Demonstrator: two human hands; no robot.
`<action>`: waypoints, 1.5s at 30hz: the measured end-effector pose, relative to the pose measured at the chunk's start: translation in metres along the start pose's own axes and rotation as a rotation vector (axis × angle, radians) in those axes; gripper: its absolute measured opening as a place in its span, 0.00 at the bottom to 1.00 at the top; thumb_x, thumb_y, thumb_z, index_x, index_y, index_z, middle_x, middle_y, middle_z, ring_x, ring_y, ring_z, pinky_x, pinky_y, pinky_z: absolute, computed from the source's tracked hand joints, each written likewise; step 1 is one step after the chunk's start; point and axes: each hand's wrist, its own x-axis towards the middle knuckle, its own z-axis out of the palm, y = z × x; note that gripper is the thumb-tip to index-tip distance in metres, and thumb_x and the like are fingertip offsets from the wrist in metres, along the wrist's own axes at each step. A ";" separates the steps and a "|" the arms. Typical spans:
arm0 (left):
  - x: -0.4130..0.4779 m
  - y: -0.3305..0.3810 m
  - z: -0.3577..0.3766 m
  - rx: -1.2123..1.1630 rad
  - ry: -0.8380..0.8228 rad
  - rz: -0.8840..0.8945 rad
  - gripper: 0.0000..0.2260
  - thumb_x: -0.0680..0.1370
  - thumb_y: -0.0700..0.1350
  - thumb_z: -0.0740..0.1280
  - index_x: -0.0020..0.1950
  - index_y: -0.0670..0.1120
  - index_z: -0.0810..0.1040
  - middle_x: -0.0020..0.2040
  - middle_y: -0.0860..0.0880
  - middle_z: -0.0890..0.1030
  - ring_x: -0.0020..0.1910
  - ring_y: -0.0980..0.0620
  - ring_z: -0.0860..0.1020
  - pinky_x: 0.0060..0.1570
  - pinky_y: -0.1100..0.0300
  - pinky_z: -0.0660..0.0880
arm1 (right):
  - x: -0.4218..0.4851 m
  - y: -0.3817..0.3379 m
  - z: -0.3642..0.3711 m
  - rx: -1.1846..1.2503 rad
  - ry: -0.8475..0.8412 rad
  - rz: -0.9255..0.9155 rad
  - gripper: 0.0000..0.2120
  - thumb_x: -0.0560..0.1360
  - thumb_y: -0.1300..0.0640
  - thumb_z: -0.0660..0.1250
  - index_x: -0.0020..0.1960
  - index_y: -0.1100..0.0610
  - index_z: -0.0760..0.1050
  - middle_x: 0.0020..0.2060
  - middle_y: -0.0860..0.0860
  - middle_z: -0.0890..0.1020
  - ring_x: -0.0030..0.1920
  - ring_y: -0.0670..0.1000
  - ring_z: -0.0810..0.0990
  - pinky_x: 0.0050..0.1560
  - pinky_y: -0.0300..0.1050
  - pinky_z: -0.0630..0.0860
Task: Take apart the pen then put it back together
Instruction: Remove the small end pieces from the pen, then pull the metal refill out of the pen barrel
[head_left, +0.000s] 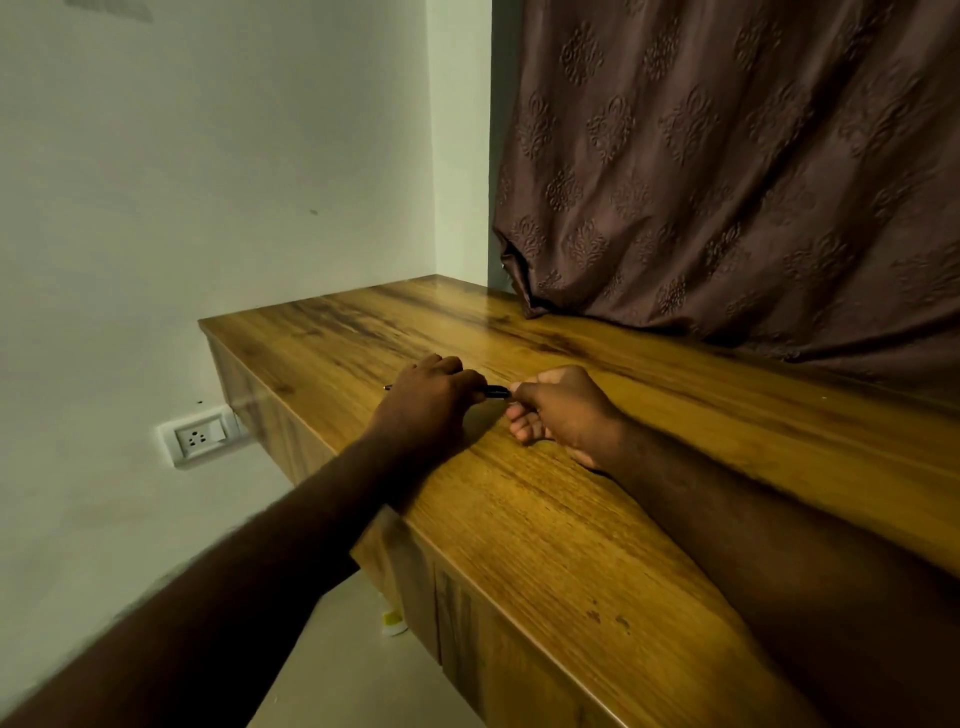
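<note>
- A dark pen (493, 391) is held between the two hands, low over the wooden desk top (545, 519); whether it touches the wood cannot be told.
- Most of the pen is hidden inside the left hand (428, 402), whose fingers are curled shut around the barrel; only a short black stretch is seen in the gap between the hands.
- A small pale tip (likely the pen's far end) is seen poking out at the left edge of the left hand (387, 386).
- The near end of the pen is pinched by the fingertips (517, 389) of the right hand (558, 415), thumb and forefinger pressed together on it; the other fingers are folded loosely under the palm.
- The left hand is turned back-up, with its knuckles toward the wall (208, 208), and its forearm is stretched in from the lower left across the desk's front edge.
- The right hand is rested on its outer edge on the desk, and its forearm is laid flat along the wood from the lower right.
- The pen's long axis is laid nearly level, running left to right, roughly along the length of the desk.
- A brown patterned curtain (727, 182) is draped onto the desk's far side, well apart from the hands.
- A white wall socket (200, 436) is set in the wall below the desk's left end.
</note>
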 end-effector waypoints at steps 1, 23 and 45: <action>-0.001 -0.001 0.000 -0.052 -0.001 -0.026 0.17 0.75 0.56 0.59 0.56 0.48 0.79 0.47 0.46 0.79 0.45 0.48 0.75 0.43 0.51 0.75 | 0.001 0.001 0.001 -0.054 0.013 -0.034 0.05 0.77 0.66 0.63 0.45 0.68 0.75 0.31 0.60 0.78 0.24 0.52 0.76 0.23 0.40 0.74; 0.020 -0.037 0.010 -0.274 0.098 -0.430 0.13 0.78 0.50 0.63 0.54 0.43 0.81 0.50 0.43 0.80 0.49 0.46 0.77 0.48 0.55 0.74 | 0.017 0.010 0.002 -0.591 0.142 -0.224 0.09 0.76 0.59 0.65 0.43 0.64 0.80 0.30 0.53 0.77 0.29 0.52 0.74 0.30 0.40 0.69; 0.015 -0.022 0.007 -0.131 0.200 -0.207 0.09 0.76 0.48 0.66 0.53 0.46 0.76 0.46 0.48 0.79 0.43 0.53 0.72 0.43 0.59 0.64 | 0.007 0.009 0.003 -0.419 0.154 -0.371 0.08 0.79 0.55 0.63 0.46 0.56 0.79 0.29 0.48 0.75 0.28 0.49 0.75 0.27 0.38 0.69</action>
